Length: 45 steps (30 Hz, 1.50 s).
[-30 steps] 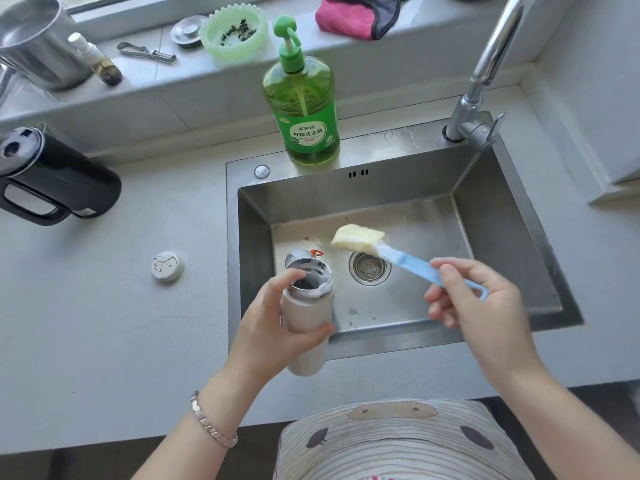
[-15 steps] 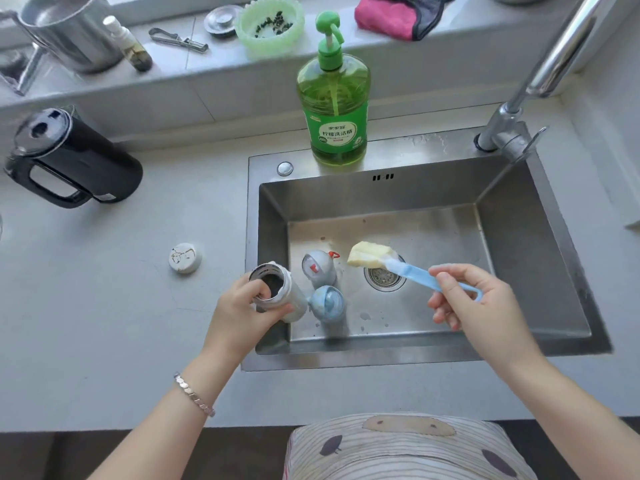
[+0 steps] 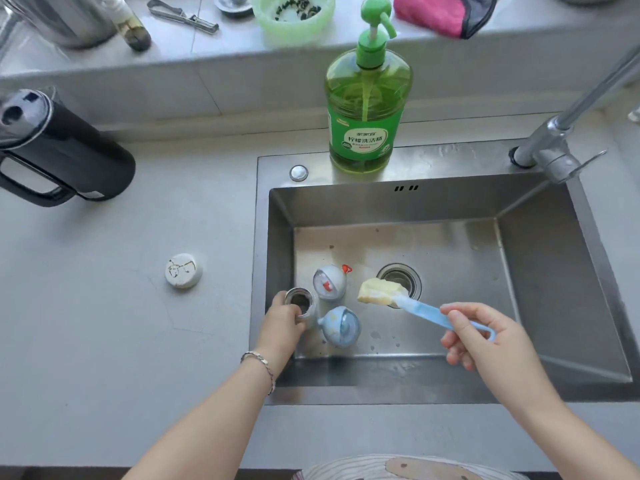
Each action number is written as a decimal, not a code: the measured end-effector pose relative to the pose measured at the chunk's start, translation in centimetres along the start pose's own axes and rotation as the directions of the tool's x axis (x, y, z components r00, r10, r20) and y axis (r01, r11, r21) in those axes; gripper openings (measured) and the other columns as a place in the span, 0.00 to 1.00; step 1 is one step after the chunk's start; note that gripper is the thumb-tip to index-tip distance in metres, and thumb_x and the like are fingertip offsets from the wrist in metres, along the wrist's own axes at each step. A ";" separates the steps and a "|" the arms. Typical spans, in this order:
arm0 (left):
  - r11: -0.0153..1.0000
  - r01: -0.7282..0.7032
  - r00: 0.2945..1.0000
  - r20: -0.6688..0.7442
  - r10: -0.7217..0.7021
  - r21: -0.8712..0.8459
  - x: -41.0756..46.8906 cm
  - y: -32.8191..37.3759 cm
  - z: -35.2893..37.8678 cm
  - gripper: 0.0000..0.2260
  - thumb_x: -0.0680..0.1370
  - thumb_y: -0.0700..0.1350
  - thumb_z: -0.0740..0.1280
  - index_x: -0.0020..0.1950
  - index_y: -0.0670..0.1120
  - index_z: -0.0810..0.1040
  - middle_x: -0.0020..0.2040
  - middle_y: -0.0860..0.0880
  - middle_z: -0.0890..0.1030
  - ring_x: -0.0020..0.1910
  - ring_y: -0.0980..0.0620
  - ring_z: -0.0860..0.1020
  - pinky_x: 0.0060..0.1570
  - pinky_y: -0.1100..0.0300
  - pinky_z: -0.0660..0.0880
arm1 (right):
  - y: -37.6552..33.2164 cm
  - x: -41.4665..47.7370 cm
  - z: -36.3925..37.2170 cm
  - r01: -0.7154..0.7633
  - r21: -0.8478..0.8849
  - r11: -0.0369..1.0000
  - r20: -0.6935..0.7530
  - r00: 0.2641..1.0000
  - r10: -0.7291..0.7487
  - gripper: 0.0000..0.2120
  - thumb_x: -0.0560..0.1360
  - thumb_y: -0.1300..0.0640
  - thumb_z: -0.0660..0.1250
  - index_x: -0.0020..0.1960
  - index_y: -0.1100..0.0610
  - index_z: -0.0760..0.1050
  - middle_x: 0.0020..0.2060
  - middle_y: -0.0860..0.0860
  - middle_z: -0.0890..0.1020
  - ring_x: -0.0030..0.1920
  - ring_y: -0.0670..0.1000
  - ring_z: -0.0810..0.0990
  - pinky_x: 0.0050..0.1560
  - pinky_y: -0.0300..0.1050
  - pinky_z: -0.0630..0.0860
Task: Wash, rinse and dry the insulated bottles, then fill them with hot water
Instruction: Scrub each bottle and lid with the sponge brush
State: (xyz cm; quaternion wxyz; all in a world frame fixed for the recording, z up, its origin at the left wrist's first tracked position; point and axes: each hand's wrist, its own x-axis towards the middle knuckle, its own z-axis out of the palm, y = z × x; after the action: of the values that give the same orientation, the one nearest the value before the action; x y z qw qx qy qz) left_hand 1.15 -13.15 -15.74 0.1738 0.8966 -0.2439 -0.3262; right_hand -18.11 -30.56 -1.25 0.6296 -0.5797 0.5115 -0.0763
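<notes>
Three bottles (image 3: pixel 341 325) sat in the sink (image 3: pixel 381 206), washing looked barely begun; left grip (image 3: pixel 282 320) wrapped the open bottle (image 3: pixel 300 301), right grip (image 3: pixel 485 344) pinched the brush (image 3: pixel 426 311), rinsing, drying, filling all undone

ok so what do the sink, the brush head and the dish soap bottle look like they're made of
Sink: stainless steel with a brushed finish, judging by its dull grey sheen and soft reflections.
Brush head: probably yellow sponge foam; it looks matte and soft-edged.
Dish soap bottle: translucent green plastic, with the pump tube visible inside.
</notes>
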 end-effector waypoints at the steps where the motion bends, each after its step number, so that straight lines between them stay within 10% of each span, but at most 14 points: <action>1: 1.000 0.002 1.000 -0.001 -0.002 -0.013 0.4 -0.1 0.4 0.08 0.74 0.38 0.67 0.48 0.34 0.79 0.67 0.47 0.69 0.57 0.45 0.74 0.49 0.69 0.62 | -0.1 0.2 0.2 -0.004 -0.005 1.000 -0.001 1.000 0.004 0.08 0.77 0.65 0.61 0.43 0.58 0.78 0.26 0.53 0.76 0.22 0.45 0.72 0.22 0.33 0.66; 7: 0.996 0.073 0.993 0.095 -0.067 -0.054 0.8 -0.2 1.7 0.18 0.78 0.37 0.61 0.67 0.34 0.68 0.67 0.41 0.69 0.49 0.51 0.71 0.34 0.82 0.64 | -0.9 1.7 1.6 -0.008 -0.031 0.999 0.007 1.000 0.008 0.07 0.77 0.65 0.61 0.45 0.60 0.78 0.27 0.55 0.76 0.21 0.45 0.72 0.22 0.33 0.66; 12: 0.999 0.032 0.997 0.074 -0.035 0.042 -0.8 1.1 0.0 0.17 0.78 0.40 0.61 0.68 0.46 0.69 0.76 0.47 0.57 0.69 0.46 0.66 0.62 0.61 0.66 | -1.3 2.0 2.1 0.009 -0.047 0.999 0.016 1.000 -0.009 0.07 0.77 0.64 0.61 0.45 0.59 0.78 0.27 0.53 0.77 0.22 0.45 0.72 0.23 0.33 0.66; 17: 0.993 -0.114 0.964 -0.242 0.110 -0.004 -3.6 0.3 -5.8 0.14 0.77 0.43 0.64 0.63 0.48 0.75 0.70 0.53 0.68 0.67 0.54 0.69 0.58 0.60 0.68 | -2.0 1.6 2.1 0.022 0.003 1.000 0.054 0.998 -0.023 0.09 0.77 0.64 0.60 0.50 0.55 0.77 0.27 0.52 0.79 0.24 0.45 0.74 0.23 0.33 0.68; 25: 0.942 0.316 0.898 -0.354 -0.260 0.110 2.1 -6.2 -12.7 0.28 0.77 0.46 0.64 0.75 0.46 0.58 0.76 0.43 0.54 0.73 0.42 0.56 0.67 0.50 0.61 | -1.6 1.3 4.1 -0.004 -0.047 0.999 0.195 0.981 0.013 0.11 0.77 0.67 0.60 0.55 0.56 0.75 0.27 0.52 0.80 0.24 0.44 0.74 0.23 0.33 0.67; 32: 0.914 0.394 0.850 -0.339 -0.404 -0.100 3.0 -7.9 -13.0 0.25 0.74 0.47 0.67 0.69 0.45 0.66 0.65 0.43 0.68 0.64 0.40 0.66 0.58 0.53 0.67 | -1.7 0.8 4.5 -0.067 -0.079 0.995 0.300 0.950 0.088 0.13 0.76 0.72 0.57 0.49 0.58 0.76 0.27 0.53 0.80 0.24 0.46 0.75 0.23 0.34 0.67; 39: 0.930 0.145 0.884 -0.379 -0.275 -0.337 -3.1 -1.4 -11.9 0.28 0.68 0.45 0.74 0.65 0.44 0.71 0.57 0.49 0.70 0.52 0.52 0.73 0.53 0.63 0.69 | 0.2 -0.3 3.4 -0.110 -0.196 0.974 0.315 0.934 0.169 0.13 0.73 0.75 0.51 0.50 0.63 0.68 0.26 0.50 0.77 0.20 0.45 0.66 0.22 0.33 0.63; 45: 0.881 -0.075 0.961 -0.271 -0.062 -0.467 -9.0 6.3 -9.7 0.27 0.65 0.42 0.76 0.61 0.54 0.73 0.52 0.61 0.71 0.52 0.61 0.74 0.49 0.75 0.69 | -1.1 -2.0 0.0 0.113 -0.212 0.971 0.227 0.972 -0.063 0.10 0.77 0.55 0.63 0.55 0.42 0.74 0.23 0.40 0.71 0.27 0.39 0.67 0.35 0.34 0.62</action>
State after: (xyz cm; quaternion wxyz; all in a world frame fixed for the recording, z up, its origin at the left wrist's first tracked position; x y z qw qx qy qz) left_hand -0.41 -11.93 -1.20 0.4209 0.8629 -0.1332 -0.2461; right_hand -18.52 -29.52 0.77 0.6090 -0.6738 0.4181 0.0178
